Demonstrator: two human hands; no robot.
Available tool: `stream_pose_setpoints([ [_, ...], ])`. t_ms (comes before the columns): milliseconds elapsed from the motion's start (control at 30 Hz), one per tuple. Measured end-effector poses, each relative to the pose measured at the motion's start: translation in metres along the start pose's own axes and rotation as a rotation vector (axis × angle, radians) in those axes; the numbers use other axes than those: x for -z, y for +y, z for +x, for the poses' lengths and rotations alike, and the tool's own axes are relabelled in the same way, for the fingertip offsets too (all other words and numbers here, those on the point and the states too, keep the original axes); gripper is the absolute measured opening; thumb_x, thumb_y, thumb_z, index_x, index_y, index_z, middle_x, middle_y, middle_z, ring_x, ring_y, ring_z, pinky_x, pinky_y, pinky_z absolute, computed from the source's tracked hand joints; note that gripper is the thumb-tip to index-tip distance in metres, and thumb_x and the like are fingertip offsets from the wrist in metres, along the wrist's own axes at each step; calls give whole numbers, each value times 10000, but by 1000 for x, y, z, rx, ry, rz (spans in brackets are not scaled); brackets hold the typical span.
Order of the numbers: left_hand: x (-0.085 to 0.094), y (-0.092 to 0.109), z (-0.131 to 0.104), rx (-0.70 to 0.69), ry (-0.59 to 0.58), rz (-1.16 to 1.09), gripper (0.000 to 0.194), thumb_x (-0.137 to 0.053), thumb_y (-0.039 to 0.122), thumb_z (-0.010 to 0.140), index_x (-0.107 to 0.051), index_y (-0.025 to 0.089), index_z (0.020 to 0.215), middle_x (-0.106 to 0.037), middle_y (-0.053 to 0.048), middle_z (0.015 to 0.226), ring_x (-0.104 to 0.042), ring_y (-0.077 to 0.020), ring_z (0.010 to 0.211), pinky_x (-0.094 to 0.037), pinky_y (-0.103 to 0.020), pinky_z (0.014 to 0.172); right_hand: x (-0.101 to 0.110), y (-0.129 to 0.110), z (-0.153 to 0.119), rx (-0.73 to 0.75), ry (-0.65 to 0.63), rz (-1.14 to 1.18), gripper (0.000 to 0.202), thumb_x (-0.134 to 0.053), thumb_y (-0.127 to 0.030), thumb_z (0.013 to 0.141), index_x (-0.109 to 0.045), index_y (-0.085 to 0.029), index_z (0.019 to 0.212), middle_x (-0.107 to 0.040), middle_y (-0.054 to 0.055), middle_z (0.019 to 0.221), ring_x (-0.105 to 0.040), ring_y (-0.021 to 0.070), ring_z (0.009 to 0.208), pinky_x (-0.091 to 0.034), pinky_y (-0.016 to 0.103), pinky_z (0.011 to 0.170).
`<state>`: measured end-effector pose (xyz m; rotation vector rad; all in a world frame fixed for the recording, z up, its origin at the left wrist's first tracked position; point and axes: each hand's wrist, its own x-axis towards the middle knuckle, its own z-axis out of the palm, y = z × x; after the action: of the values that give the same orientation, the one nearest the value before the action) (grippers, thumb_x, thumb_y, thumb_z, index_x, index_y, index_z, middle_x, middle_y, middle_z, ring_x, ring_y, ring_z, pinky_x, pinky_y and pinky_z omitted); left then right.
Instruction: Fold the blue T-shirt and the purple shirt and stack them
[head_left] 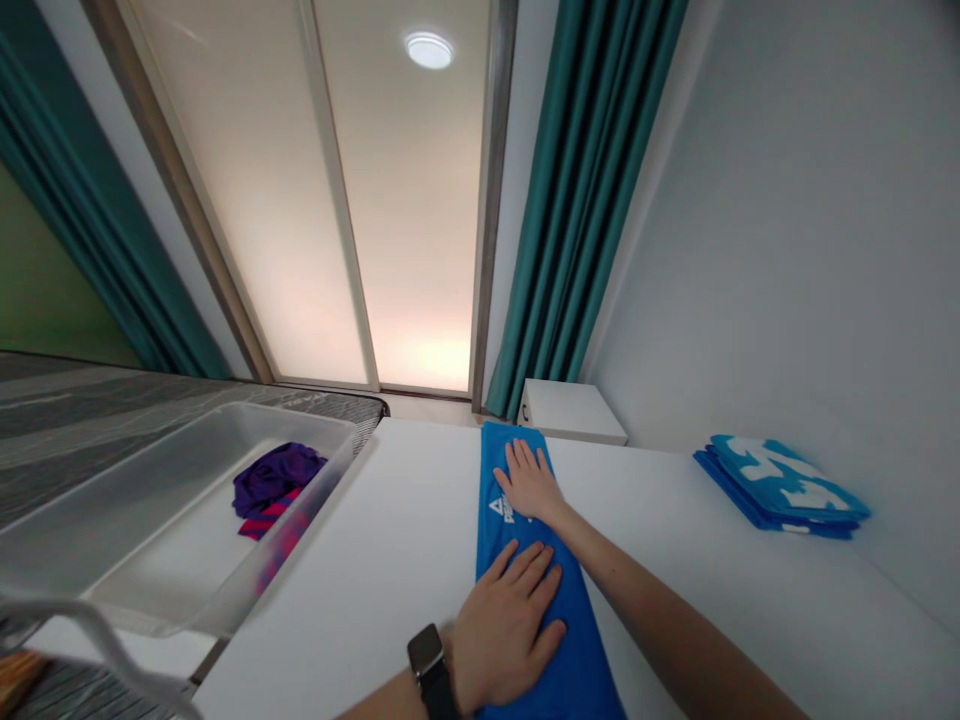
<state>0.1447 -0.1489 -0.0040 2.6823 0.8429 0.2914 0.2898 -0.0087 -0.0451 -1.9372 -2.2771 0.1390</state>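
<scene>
Two bare hands press a blue cloth (pixel 577 620) flat on a white tabletop (pixel 420 500), lower ctr of frame, the strip running from the bottom edge up to the tabletop's far side. R hand (pixel 530 483) lies palm-down near the strip's far end, partly over a white print (pixel 501 508); L hand (pixel 510 620), w/ a dark watch (pixel 426 648) at the wrist, rests just below it in frame. Neither grip is closed: fingers are extended, slightly apart, w/ nothing pinched, so the cloth is held by pressure only, apparently. That's the likely weak pt: a hard push twd the top of frame could send the far end over the edge; uneven pressure btwn the two palms could skew the strip or ruck it. If it's layered, the plies could slide out of line, esp. if the fabric is as slick as it looks. The watch could snag a fold if the wrist drops. The near end runs out of frame, so can't tell if it overhangs; if so, its weight could drag. At right, a folded blue-and-white bundle (pixel 780 485) sits well apart, at risk mainly from a stray R elbow. At left, a translucent bin (pixel 165 545) w/ a crumpled purple cloth (pixel 281 480) adjoins the tabletop; a wide L-arm sweep could bump it.
</scene>
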Motion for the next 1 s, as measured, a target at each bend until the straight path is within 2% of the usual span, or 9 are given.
stream_pose_setpoints([
  [167,1,-5,-6,-10,-9,-19,552,-359,437,998,-326,202,1496,-330,-74,1556,-295,-233,1435,-209,-459,1202,-2,2,5,12,3,9,720,-172,-523,980,-239,-39,1510,-168,166,1586,-113,276,1473,-44,490,1174],
  [333,16,-16,-32,-84,-63,13,588,-382,397,997,-221,212,1532,-259,-78,1580,-259,-241,1448,-224,-468,1198,5,0,-1,11,19,50,666,-177,-480,989,-260,-74,1511,-202,143,1583,-132,253,1472,-54,480,1177],
  [433,26,-25,-49,-102,-61,36,590,-387,377,997,-204,223,1536,-283,-84,1572,-291,-246,1436,-254,-474,1187,9,-8,-13,67,9,75,627,-172,-442,993,-278,-100,1508,-206,100,1587,-139,227,1471,-44,477,1182],
  [600,31,-40,-63,-64,-30,62,532,-399,329,989,-298,235,1503,-354,-93,1545,-357,-257,1403,-308,-485,1161,8,-30,-41,95,-26,123,649,-207,-481,978,-255,-125,1519,-190,75,1591,-126,231,1473,-80,494,1178],
  [733,33,-40,-63,-86,-9,62,496,-436,320,967,-396,221,1451,-422,-116,1502,-399,-273,1373,-330,-492,1143,9,-42,-51,55,-46,120,671,-238,-500,967,-206,-139,1532,-154,78,1599,-98,241,1477,-25,539,1170],
  [867,36,-35,-61,-96,13,46,446,-465,296,946,-478,211,1383,-483,-117,1451,-437,-268,1337,-348,-478,1130,13,-45,-52,39,-50,118,671,-249,-520,963,-204,-171,1535,-150,80,1600,-83,254,1479,11,585,1153],
  [1000,34,-38,-61,-59,87,-7,384,-435,263,961,-526,197,1329,-544,-114,1387,-492,-227,1280,-396,-414,1103,16,-42,-57,73,-47,142,616,-219,-453,980,-254,-162,1522,-165,79,1597,-100,230,1478,-34,543,1170],
])
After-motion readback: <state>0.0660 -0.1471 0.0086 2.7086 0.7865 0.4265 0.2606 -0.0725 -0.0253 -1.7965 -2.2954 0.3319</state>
